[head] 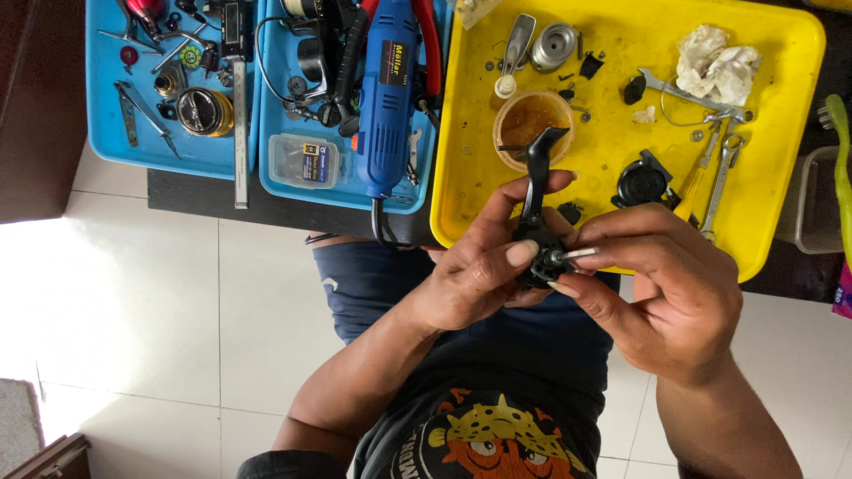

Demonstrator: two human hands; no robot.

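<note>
Your left hand (470,275) clamps the black part (539,253) between thumb and fingers, thumb pressed across its round hub, likely so the hub faces up toward you and cannot turn while the other hand works on it. The part's long arm (535,173) sticks out beyond your fingertips, away from your body, free of the grip and reaching over the near edge of the yellow tray (621,160). Your right hand (661,288) pinches a thin pale pin (579,254) between thumb and forefinger, narrow and fine, with its far end meeting the hub just beside your left thumbnail (whether it is seated inside or only touching I cannot tell). Both hands hold the work in the air, close to your chest, just short of the tray. The amber cup (532,120) sits beyond the arm's tip, well past the grip; spanners (721,173) lie past your right knuckles.
</note>
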